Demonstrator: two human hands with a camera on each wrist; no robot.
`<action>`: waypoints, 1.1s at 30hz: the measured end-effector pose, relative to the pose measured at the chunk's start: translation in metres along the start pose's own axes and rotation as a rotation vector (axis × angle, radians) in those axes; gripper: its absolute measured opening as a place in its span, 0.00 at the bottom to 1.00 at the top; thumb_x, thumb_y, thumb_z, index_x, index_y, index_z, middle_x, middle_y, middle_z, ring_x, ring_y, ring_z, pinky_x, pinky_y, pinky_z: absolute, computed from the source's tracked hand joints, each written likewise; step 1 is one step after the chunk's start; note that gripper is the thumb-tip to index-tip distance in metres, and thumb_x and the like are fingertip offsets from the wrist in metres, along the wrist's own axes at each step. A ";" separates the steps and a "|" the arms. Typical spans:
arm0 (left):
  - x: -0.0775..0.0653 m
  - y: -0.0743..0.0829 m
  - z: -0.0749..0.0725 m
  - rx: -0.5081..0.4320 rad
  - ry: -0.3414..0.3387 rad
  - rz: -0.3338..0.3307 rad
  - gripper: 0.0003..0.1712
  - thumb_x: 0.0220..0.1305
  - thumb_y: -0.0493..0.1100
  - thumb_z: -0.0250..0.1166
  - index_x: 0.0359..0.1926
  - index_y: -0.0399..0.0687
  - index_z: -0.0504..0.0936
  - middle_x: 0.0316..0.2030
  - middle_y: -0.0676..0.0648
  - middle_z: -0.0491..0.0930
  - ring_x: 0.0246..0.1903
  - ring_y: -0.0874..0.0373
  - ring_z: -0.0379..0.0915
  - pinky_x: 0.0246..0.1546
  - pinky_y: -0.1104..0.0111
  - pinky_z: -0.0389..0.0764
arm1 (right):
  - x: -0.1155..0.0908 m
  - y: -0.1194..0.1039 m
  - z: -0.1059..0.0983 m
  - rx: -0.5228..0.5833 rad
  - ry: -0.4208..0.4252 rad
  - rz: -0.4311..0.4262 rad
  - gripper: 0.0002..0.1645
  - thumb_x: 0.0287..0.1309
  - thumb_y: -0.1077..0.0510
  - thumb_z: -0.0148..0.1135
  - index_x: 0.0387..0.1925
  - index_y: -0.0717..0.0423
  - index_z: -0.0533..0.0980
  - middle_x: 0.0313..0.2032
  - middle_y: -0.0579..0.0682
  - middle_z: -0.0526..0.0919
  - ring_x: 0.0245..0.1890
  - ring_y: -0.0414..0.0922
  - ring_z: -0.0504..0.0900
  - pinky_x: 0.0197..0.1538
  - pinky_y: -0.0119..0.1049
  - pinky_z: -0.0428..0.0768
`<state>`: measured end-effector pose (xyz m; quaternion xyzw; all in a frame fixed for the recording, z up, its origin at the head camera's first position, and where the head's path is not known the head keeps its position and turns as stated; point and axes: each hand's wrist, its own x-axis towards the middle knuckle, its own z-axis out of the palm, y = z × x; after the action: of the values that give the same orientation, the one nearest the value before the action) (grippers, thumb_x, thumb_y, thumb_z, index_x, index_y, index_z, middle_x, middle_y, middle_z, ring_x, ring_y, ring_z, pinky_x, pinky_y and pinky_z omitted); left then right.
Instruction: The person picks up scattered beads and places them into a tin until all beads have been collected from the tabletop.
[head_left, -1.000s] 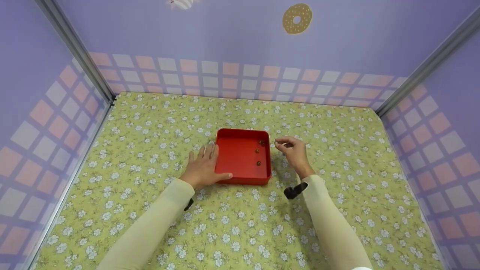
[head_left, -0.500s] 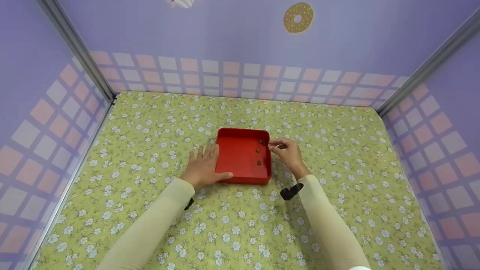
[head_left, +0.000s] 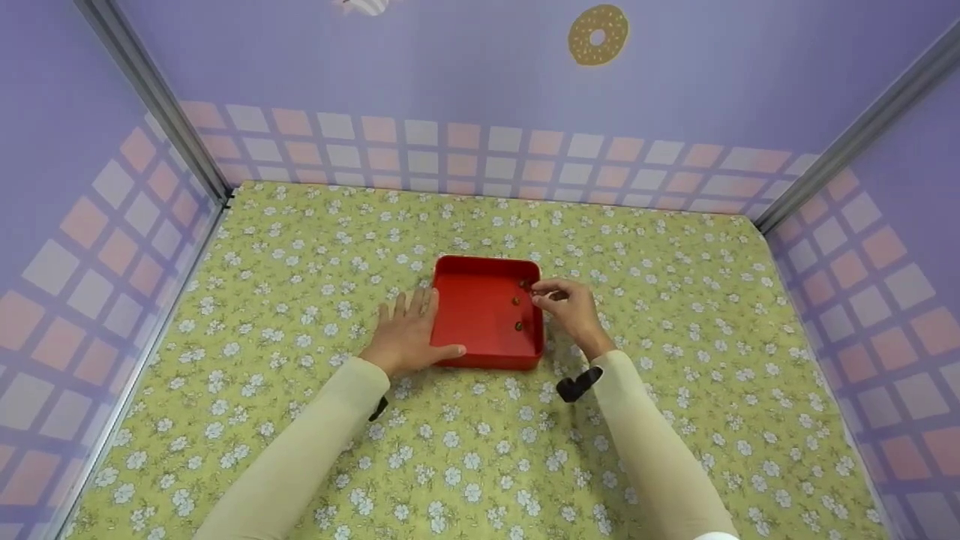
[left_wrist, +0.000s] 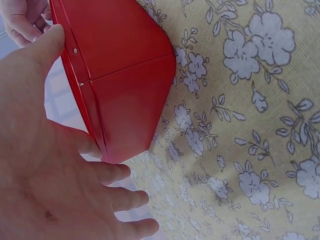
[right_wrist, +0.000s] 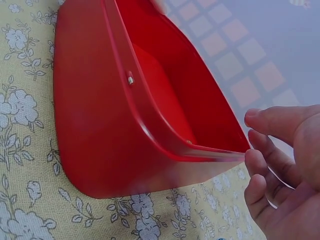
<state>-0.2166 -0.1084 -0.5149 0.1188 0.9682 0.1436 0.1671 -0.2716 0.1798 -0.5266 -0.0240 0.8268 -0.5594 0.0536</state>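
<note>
A square red box (head_left: 480, 315) without a lid stands on the cloth. Several small brownish-gold pieces (head_left: 518, 326) lie inside along its right wall. My left hand (head_left: 405, 334) rests against the left side, fingers extended, thumb over the near rim; the left wrist view shows this thumb (left_wrist: 52, 42) at the rim. My right hand (head_left: 571, 307) reaches over the right wall near the far corner, thumb and forefinger close together. In the right wrist view its fingertips (right_wrist: 256, 157) are bent beside the box corner; I cannot tell whether a small piece is between them.
A yellow-green flowered cloth (head_left: 300, 420) covers the table. Purple walls (head_left: 480, 82) with pink and white squares enclose the back and both sides. Grey metal posts (head_left: 161, 97) stand at the back corners. A black wrist camera (head_left: 577, 385) hangs under the right sleeve.
My right hand has moved left from beside the box until its fingertips are over the right wall. My left hand and the box have stayed in place.
</note>
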 end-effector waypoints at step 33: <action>-0.002 0.001 0.001 -0.014 0.014 0.007 0.64 0.56 0.78 0.53 0.77 0.48 0.36 0.77 0.42 0.37 0.75 0.36 0.34 0.71 0.38 0.37 | -0.001 0.003 -0.025 -0.048 0.056 -0.011 0.12 0.62 0.56 0.64 0.47 0.50 0.83 0.46 0.54 0.83 0.40 0.45 0.79 0.43 0.44 0.80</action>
<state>-0.2146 -0.1083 -0.5148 0.1203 0.9679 0.1516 0.1605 -0.2736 0.2037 -0.5201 -0.0141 0.8411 -0.5400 0.0268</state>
